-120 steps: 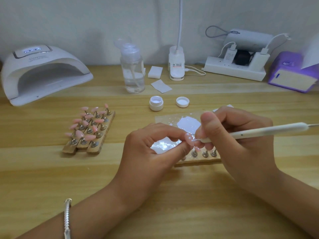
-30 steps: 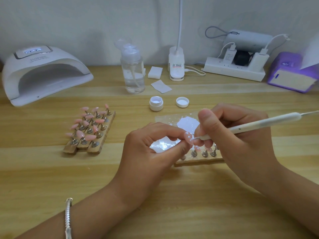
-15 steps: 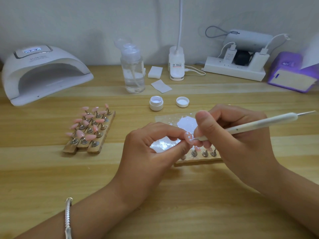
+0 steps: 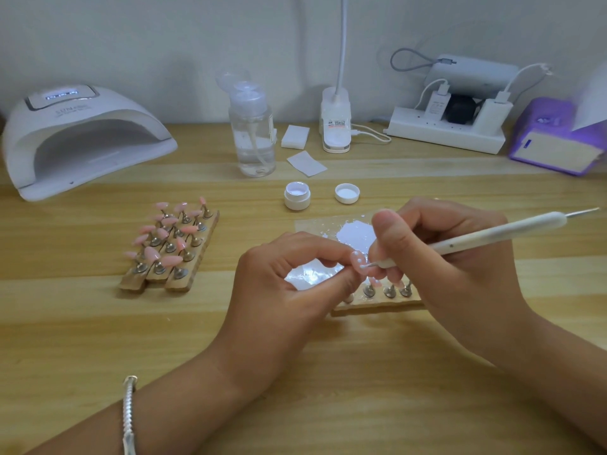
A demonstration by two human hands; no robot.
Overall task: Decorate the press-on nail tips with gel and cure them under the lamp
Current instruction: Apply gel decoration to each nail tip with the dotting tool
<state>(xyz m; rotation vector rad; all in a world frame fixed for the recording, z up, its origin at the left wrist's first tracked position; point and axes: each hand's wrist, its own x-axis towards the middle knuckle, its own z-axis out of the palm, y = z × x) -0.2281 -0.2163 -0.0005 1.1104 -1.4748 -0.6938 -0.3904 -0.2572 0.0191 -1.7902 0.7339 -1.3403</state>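
One pink nail tip [image 4: 357,261], pinched in the left hand [image 4: 289,290] grip above the desk [image 4: 328,389], carries several white dots. The right hand [image 4: 443,257] grips the dotting pen [image 4: 492,236], whose point touches it. Tips on the left rack [image 4: 170,247] look plain, so I'd judge most dotting, and curing under the far-left lamp [image 4: 82,136], is left.

Left hand [image 4: 282,290] pinches nail tip [image 4: 357,259]; right hand [image 4: 460,267] grips pen [image 4: 492,233].

The pink nail tip [image 4: 357,260] carries white dots. The dotting tool [image 4: 492,236] is white, the tabletop [image 4: 328,372] light wood-grained, the lamp [image 4: 82,139] white, the box [image 4: 555,139] purple.
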